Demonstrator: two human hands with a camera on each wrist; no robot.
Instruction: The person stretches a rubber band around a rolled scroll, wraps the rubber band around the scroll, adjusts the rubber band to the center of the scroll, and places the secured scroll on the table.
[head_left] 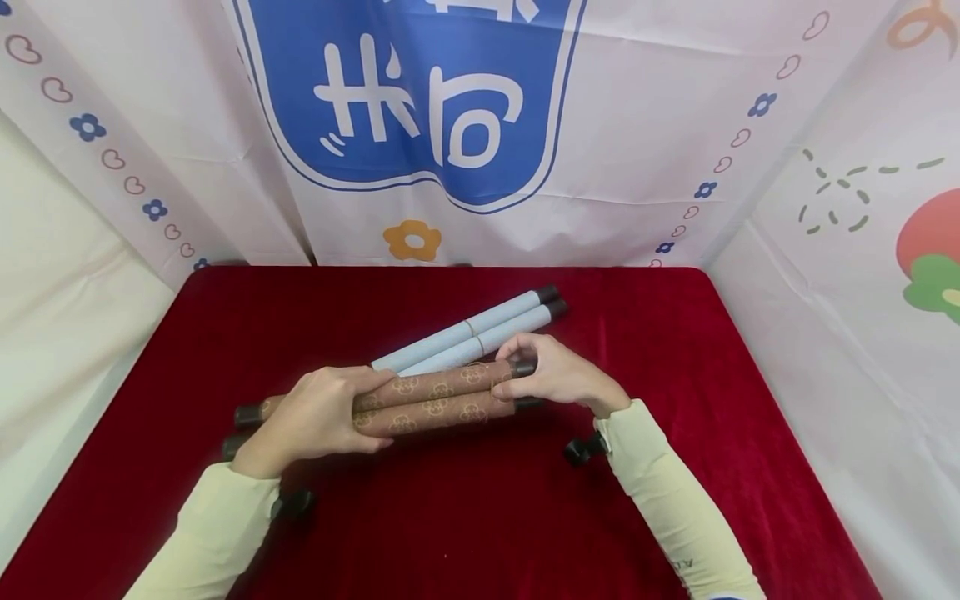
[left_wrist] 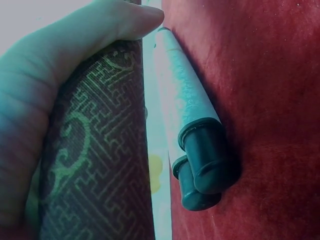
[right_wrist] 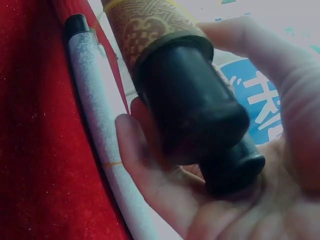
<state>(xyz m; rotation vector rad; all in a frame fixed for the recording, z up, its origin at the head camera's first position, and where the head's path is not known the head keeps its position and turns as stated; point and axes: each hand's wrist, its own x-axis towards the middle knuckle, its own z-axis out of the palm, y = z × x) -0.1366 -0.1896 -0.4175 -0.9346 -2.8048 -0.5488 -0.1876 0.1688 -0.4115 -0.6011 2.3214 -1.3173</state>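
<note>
Two brown rolled scrolls [head_left: 435, 392] with gold patterns and dark end knobs lie side by side in both hands. My left hand [head_left: 318, 412] grips the pair left of their middle, thumb on the near side. At their right end my right hand [head_left: 558, 371] holds them between thumb and fingers; the black knobs [right_wrist: 195, 100] fill the right wrist view. Just behind rest two light blue scrolls [head_left: 442, 337] with dark knobs, slanting up to the right, their lower left ends hidden by the brown pair. In the left wrist view, brown patterned cloth [left_wrist: 100, 145] curves under the thumb.
A red velvet cloth [head_left: 465, 525] covers the table. White printed curtains [head_left: 637, 125] enclose it at the back and sides. Thin bands circle the light blue scrolls. A dark wrist camera [head_left: 585, 450] sits at the right sleeve, another [head_left: 296, 504] at the left.
</note>
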